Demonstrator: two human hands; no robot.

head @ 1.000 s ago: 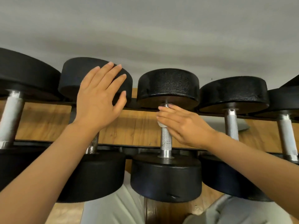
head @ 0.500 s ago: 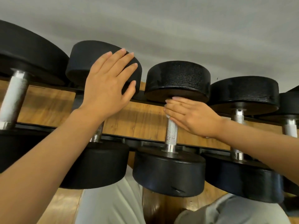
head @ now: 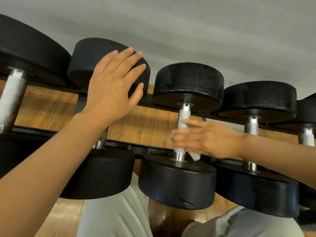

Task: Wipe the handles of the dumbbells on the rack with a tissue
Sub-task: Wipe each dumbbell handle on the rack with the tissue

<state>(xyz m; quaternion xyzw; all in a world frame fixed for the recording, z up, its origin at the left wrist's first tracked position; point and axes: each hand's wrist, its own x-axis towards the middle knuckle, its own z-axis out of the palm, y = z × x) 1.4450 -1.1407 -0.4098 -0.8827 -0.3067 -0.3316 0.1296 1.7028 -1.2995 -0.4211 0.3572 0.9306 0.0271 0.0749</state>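
Several black dumbbells with knurled silver handles lie across a black rack [head: 119, 144]. My right hand [head: 205, 139] is wrapped around the lower part of the middle dumbbell's handle [head: 183, 115], holding a white tissue [head: 195, 155] against it; a corner of the tissue sticks out below my palm. My left hand [head: 112, 88] rests flat, fingers spread, on the far head of the neighbouring dumbbell [head: 95, 59] to the left. That dumbbell's handle [head: 101, 137] is mostly hidden behind my left wrist.
More dumbbells sit to the right, one handle [head: 251, 125] just beyond my right wrist, and a larger one at far left with a handle [head: 12, 100]. A wooden floor [head: 145, 127] shows behind the rack. A grey wall rises beyond. My knees are below.
My right hand has slid down the middle handle from just under the far head to near the near head. The tissue corner now shows. My left hand stays on the neighbouring head.
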